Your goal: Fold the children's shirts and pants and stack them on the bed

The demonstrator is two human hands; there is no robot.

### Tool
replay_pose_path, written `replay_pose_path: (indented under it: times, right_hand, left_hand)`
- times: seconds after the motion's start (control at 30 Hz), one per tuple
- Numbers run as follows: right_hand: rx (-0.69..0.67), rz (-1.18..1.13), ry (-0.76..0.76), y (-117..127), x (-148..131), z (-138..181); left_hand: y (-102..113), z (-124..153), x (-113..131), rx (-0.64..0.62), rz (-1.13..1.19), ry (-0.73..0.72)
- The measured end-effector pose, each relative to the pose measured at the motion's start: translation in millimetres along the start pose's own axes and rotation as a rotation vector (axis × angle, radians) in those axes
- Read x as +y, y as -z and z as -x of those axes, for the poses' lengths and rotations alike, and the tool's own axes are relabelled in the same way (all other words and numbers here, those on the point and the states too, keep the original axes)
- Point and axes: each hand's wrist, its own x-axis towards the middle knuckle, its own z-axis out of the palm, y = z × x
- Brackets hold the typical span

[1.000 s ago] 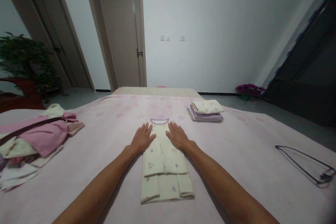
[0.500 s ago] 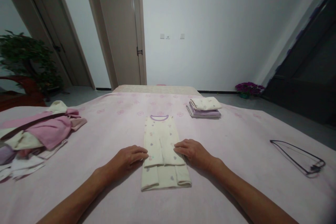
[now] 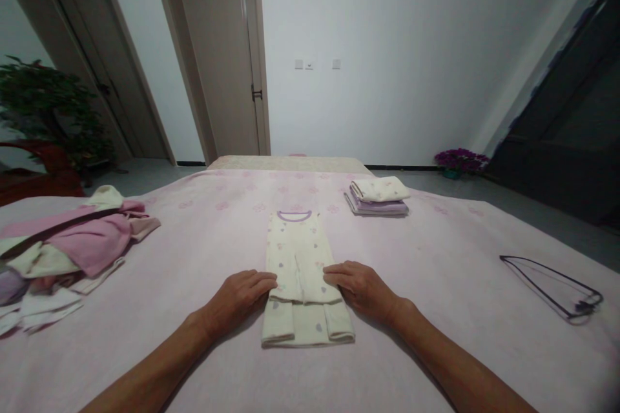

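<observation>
No legible text, labels, brands, numbers or signs anywhere

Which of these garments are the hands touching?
The cream top with the purple neckline, lying flat between left hand and right hand; the folded stack and crumpled heap lie apart from both.

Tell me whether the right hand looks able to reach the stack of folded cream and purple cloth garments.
Probably yes, with some stretch: the stack sits ahead of the right hand, and nothing stands between them on the pale pink flowered cloth.
</observation>
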Motion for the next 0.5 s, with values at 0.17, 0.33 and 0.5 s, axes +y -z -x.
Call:
replay_pose_path:
  times: [0.17,0.33,0.5]
  right_hand:
    - [0.073,-0.176,0.020,-8,3,5]
    - [0.100,-0.169,0.007,-7,-1,2]
    - [0.041,-0.075,0.019,4,-11,-6]
  left_hand:
    - [-1,-1,1,-0.017,0.115,0.027]
    - [1,-2,4,-0.056,0.263,0.091]
    - [3,-5,8,-0.074,0.272,0.132]
